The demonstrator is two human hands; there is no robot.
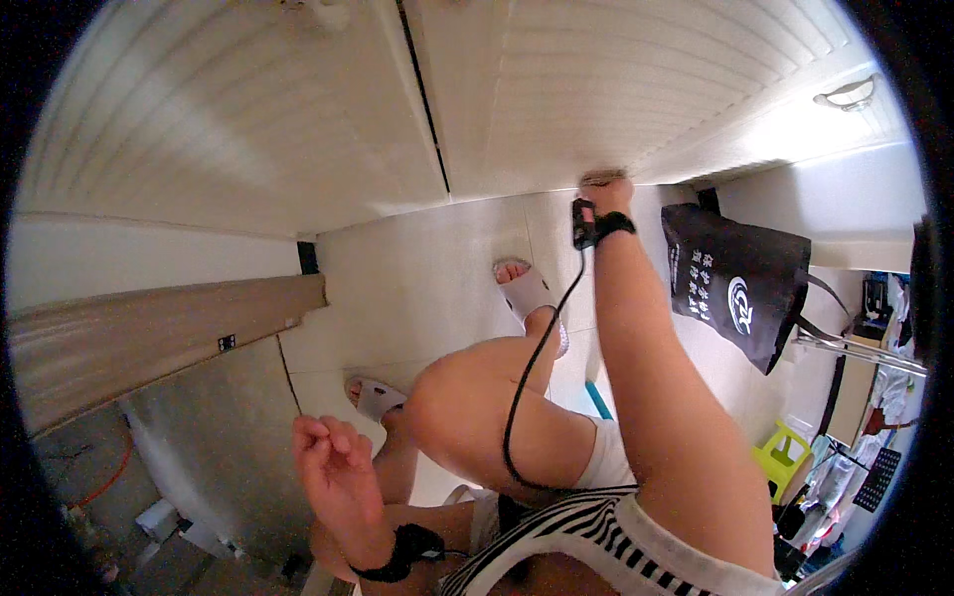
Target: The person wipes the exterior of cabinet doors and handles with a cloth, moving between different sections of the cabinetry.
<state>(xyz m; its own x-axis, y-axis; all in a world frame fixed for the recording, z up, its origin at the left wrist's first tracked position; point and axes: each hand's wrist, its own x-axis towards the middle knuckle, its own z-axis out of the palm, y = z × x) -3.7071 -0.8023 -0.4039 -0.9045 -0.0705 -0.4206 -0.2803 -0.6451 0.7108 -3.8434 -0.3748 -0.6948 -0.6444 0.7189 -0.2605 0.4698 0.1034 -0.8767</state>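
At the foot of a ribbed cream door panel point(566, 97), my right hand point(607, 190) touches or lies close against the lower edge; its fingers are blurred and what they hold cannot be made out. A black wrist strap with a small cabled device point(584, 223) is on that wrist. My left hand point(339, 469) is raised over my lap at the lower left, palm up with its fingers loosely curled and nothing seen in it. Another black strap point(408, 553) circles the left wrist. A second ribbed panel point(246, 112) adjoins on the left, across a dark gap.
A black fabric bag point(738, 283) with white print stands on the tiled floor point(417, 276) at the right. Beyond it are a metal rail point(864, 354), a yellow-green stool point(782, 458) and assorted items. A wooden board edge point(164, 335) runs along the left. My slippered feet are below the panels.
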